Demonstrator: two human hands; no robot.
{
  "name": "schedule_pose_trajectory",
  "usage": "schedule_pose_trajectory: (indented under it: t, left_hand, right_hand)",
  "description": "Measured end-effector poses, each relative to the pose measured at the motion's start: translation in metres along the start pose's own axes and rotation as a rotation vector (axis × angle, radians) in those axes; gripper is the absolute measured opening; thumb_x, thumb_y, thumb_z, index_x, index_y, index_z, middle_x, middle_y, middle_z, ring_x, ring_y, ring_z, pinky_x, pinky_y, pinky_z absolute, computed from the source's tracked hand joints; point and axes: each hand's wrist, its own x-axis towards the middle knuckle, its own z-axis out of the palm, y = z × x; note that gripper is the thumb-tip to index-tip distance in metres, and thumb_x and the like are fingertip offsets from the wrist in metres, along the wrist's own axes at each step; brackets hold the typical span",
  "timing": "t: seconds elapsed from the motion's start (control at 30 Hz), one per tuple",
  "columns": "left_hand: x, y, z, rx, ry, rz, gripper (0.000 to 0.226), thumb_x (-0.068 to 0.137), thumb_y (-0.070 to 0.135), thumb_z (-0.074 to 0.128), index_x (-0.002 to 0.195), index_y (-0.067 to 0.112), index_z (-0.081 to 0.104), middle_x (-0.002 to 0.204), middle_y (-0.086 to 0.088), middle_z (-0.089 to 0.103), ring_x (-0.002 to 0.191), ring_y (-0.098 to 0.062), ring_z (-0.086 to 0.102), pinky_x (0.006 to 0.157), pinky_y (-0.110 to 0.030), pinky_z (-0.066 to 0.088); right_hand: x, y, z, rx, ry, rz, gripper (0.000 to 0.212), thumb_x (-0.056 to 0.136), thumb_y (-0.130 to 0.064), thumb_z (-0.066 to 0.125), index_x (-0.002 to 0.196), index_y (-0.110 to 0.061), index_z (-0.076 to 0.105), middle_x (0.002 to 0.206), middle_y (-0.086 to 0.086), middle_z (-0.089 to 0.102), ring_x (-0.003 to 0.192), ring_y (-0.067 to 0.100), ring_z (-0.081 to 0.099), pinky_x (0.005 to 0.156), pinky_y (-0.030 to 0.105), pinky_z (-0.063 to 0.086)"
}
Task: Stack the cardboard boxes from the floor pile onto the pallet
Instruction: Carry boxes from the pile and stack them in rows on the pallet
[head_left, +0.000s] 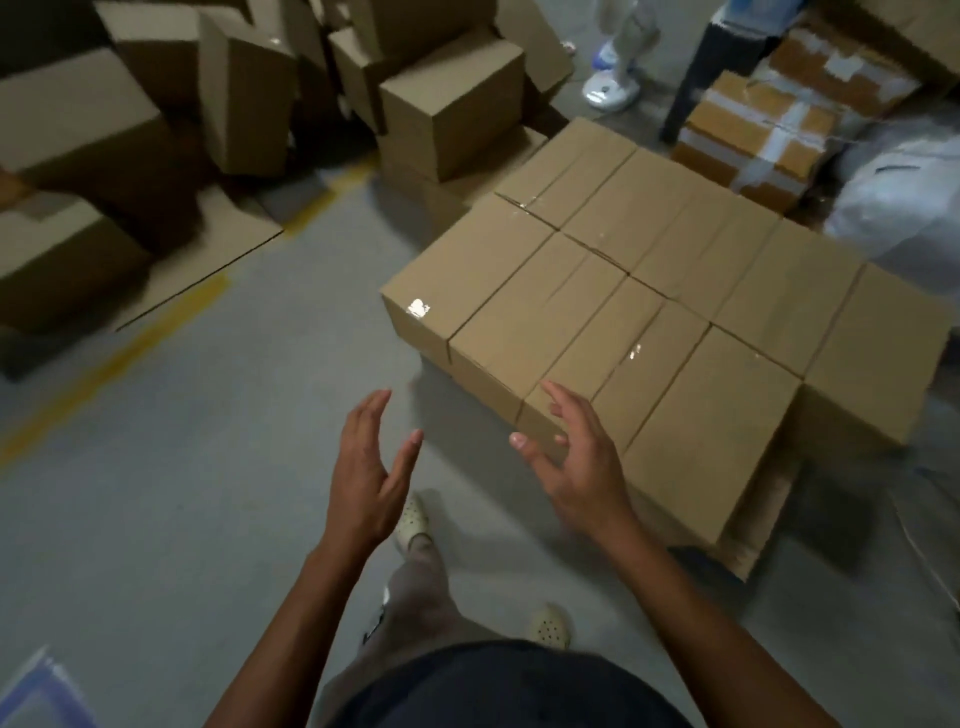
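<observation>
Both hands are empty and spread wide, palms turned toward each other: my left hand (371, 467) is over the bare grey concrete floor (197, 509), and my right hand (576, 457) is in front of the near edge of the flat layer of plain brown cardboard boxes (649, 291) that fills the middle right of the frame. Whether my right fingertips touch that edge I cannot tell. The pallet is almost wholly hidden under the layer; only a brown edge (756, 540) shows at its lower right corner. The loose heap of brown cardboard boxes (218, 104) I must draw from lies in the upper left, tumbled at all angles on a flat cardboard sheet (228, 244), beyond a yellow painted floor line (130, 353).

I judge that I am between boxes, with the next one to fetch from the heap. That heap leans every way — pulling a low box could bring its neighbours sliding down. A box set carelessly across the layer's seams could rock or overhang. Another person's legs (618, 62) stand at the top of the frame near the far corner; a carried box blocking my view could send me into them.
</observation>
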Motion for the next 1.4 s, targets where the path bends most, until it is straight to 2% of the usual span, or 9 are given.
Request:
schedule_pose_trajectory:
  t: [0.2,0.43,0.53,0.73,0.9,1.0,1.13,1.3,1.4]
  left_hand:
    - [0.07,-0.094,-0.069,-0.076,0.124,-0.128,0.075,0.095,0.062,0.04,0.153,0.015,0.035,0.154,-0.007,0.041,0.14,-0.023,0.043,0.112,-0.05,0.041]
    - [0.19,-0.168,-0.18,-0.017,0.165,-0.096,0.073,0.096,0.06,0.039,0.151,0.012,0.037,0.151,-0.008,0.043,0.14,-0.023,0.042,0.114,-0.044,0.039]
    - [0.235,-0.188,-0.217,0.022,0.188,-0.112,0.077,0.094,0.062,0.037,0.152,0.012,0.037,0.152,-0.009,0.043,0.141,-0.023,0.041,0.113,-0.036,0.034]
    - [0.333,-0.233,-0.256,0.031,0.237,-0.152,0.077,0.094,0.062,0.037,0.152,0.012,0.036,0.153,-0.01,0.042,0.142,-0.023,0.039,0.113,-0.034,0.031]
    - [0.442,-0.262,-0.272,0.034,0.245,-0.153,0.073,0.096,0.06,0.038,0.153,0.015,0.035,0.155,-0.007,0.041,0.143,-0.023,0.037,0.115,-0.044,0.035]
    - [0.52,-0.269,-0.279,0.038,0.234,-0.14,0.076,0.095,0.064,0.035,0.153,0.015,0.036,0.154,-0.007,0.042,0.142,-0.022,0.038,0.115,-0.044,0.036]
    - [0.626,-0.261,-0.286,0.024,0.179,-0.092,0.078,0.093,0.066,0.033,0.151,0.014,0.039,0.151,-0.006,0.045,0.138,-0.02,0.041,0.112,-0.037,0.036]
    - [0.751,-0.246,-0.281,0.022,0.082,-0.004,0.077,0.094,0.065,0.033,0.151,0.014,0.039,0.15,-0.006,0.046,0.137,-0.017,0.042,0.107,-0.028,0.032]
    - [0.825,-0.243,-0.267,0.013,0.024,0.068,0.074,0.095,0.063,0.036,0.151,0.014,0.04,0.149,-0.005,0.046,0.131,-0.004,0.038,0.105,-0.025,0.031]
  right_hand:
    - [0.101,-0.059,0.109,-0.028,-0.11,-0.079,0.078,0.083,-0.064,0.055,0.147,-0.018,0.047,0.141,-0.001,0.053,0.128,0.014,0.052,0.102,0.046,0.05]
    - [0.213,-0.159,0.225,0.011,-0.162,-0.154,0.079,0.082,-0.06,0.06,0.147,-0.016,0.047,0.138,-0.008,0.051,0.124,0.013,0.054,0.1,0.043,0.052]
    - [0.255,-0.192,0.259,0.024,-0.193,-0.157,0.071,0.088,-0.05,0.067,0.149,-0.023,0.044,0.145,-0.006,0.049,0.125,0.013,0.054,0.097,0.039,0.053]
    - [0.352,-0.231,0.317,0.023,-0.226,-0.184,0.064,0.093,-0.04,0.067,0.15,-0.029,0.039,0.148,-0.006,0.046,0.124,0.005,0.048,0.094,0.03,0.052]
    - [0.457,-0.249,0.359,0.047,-0.238,-0.179,0.064,0.095,-0.039,0.065,0.151,-0.03,0.037,0.148,-0.005,0.045,0.124,0.004,0.046,0.089,0.016,0.042]
    - [0.528,-0.26,0.372,0.079,-0.221,-0.163,0.063,0.095,-0.038,0.065,0.151,-0.031,0.036,0.148,-0.006,0.044,0.123,0.002,0.046,0.092,0.02,0.043]
    - [0.617,-0.273,0.368,0.102,-0.162,-0.117,0.063,0.095,-0.04,0.065,0.15,-0.036,0.035,0.146,-0.008,0.045,0.125,0.002,0.045,0.093,0.022,0.045]
    - [0.713,-0.285,0.348,0.128,-0.038,-0.024,0.067,0.094,-0.037,0.065,0.153,-0.031,0.033,0.149,-0.007,0.044,0.131,0.009,0.047,0.105,0.041,0.049]
    - [0.766,-0.284,0.338,0.142,0.052,0.033,0.069,0.094,-0.035,0.066,0.154,-0.031,0.031,0.149,-0.008,0.045,0.131,0.01,0.047,0.105,0.042,0.049]
